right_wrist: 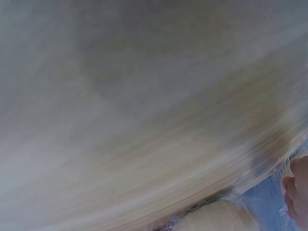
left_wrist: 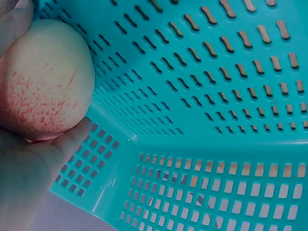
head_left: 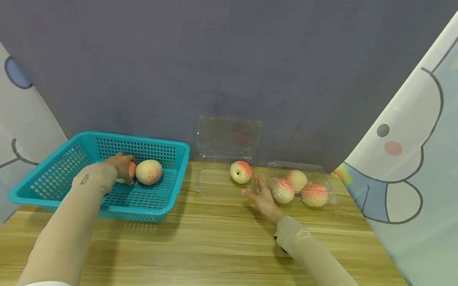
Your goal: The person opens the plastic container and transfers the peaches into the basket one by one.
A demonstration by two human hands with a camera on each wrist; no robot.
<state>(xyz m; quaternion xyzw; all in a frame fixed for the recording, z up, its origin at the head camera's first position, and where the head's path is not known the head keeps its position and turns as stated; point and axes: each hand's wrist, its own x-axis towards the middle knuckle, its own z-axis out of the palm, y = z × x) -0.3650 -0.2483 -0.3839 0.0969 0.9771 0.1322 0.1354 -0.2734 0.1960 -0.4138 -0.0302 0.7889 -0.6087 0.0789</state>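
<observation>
Inside the turquoise basket [head_left: 177, 188], my left hand [head_left: 120, 165] grips a peach [left_wrist: 50, 79], pale with red speckles, between thumb and fingers. A second peach [head_left: 148, 172] lies in the basket just right of that hand. My right hand [head_left: 264, 200] has its fingers spread at the right side of an open clear plastic box [head_left: 211, 178]. One peach [head_left: 240, 172] sits in that box, left of the right fingertips. The right wrist view is mostly blurred, with part of the hand [right_wrist: 299, 187] at its right edge.
Right of my right hand stands a clear plastic box [head_left: 332, 195] holding three peaches [head_left: 315, 195]. The open box's lid [head_left: 229, 136] leans up against the grey backdrop [head_left: 236, 62]. All this rests on a wooden table [head_left: 202, 259], with printed cloth [head_left: 434, 179] along the sides.
</observation>
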